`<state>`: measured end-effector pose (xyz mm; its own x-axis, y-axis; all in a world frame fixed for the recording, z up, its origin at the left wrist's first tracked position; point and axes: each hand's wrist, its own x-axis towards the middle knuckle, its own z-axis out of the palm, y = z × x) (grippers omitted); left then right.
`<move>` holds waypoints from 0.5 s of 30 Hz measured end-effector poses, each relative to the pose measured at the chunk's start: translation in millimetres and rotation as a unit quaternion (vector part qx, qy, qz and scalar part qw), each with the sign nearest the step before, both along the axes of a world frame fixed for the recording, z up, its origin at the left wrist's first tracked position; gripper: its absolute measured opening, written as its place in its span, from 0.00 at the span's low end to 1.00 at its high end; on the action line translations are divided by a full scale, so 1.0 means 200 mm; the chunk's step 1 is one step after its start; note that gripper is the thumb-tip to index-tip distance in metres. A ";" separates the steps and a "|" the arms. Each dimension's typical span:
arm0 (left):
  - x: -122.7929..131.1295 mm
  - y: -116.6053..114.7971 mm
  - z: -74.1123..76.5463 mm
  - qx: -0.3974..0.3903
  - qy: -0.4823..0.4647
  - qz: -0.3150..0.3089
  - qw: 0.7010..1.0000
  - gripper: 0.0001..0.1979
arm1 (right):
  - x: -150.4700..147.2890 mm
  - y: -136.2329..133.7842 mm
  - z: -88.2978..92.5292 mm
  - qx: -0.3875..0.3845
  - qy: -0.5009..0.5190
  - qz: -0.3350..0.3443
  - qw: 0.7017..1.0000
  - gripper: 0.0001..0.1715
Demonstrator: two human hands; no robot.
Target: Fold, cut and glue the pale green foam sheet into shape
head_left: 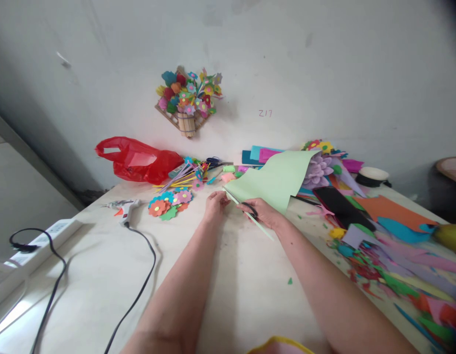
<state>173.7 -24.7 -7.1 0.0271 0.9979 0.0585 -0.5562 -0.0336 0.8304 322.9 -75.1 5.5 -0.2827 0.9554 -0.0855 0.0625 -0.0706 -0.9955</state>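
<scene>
A large pale green sheet (pixel 275 177) stands tilted over the middle of the table. At its near left corner, my left hand (pixel 217 202) pinches the edge with closed fingers. My right hand (pixel 262 211) is wrapped round the dark handles of a pair of scissors (pixel 250 208), whose blades point left along the sheet's lower edge. A narrow pale green strip (pixel 262 228) hangs below the scissors, slanting down to the right. Whether the strip is fully separate from the sheet I cannot tell.
Foam flowers (pixel 167 204), a glue gun (pixel 128 211) with its cord, and a red plastic bag (pixel 139 160) lie to the left. A power strip (pixel 46 241) runs along the left edge. On the right are a phone (pixel 342 206) and coloured scraps (pixel 371 260). A flower basket (pixel 187 105) hangs on the wall.
</scene>
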 end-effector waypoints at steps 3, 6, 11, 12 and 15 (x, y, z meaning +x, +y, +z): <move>0.00 0.00 0.00 0.002 -0.001 -0.001 1.000 0.06 | -0.01 -0.01 0.01 -0.004 -0.004 -0.005 1.000 0.20; 0.00 0.01 -0.01 0.006 -0.001 -0.003 1.000 0.06 | -0.01 -0.01 0.02 -0.012 -0.014 -0.016 1.000 0.21; 0.00 0.01 -0.01 0.003 -0.003 -0.003 1.000 0.06 | -0.01 -0.01 0.02 -0.016 -0.016 -0.018 1.000 0.20; 0.00 0.01 -0.01 0.003 -0.003 -0.003 1.000 0.06 | -0.01 -0.01 0.02 -0.018 -0.016 -0.020 1.000 0.20; 0.00 0.01 -0.01 0.001 -0.003 -0.004 1.000 0.05 | -0.02 -0.01 0.03 -0.021 -0.020 -0.027 0.999 0.20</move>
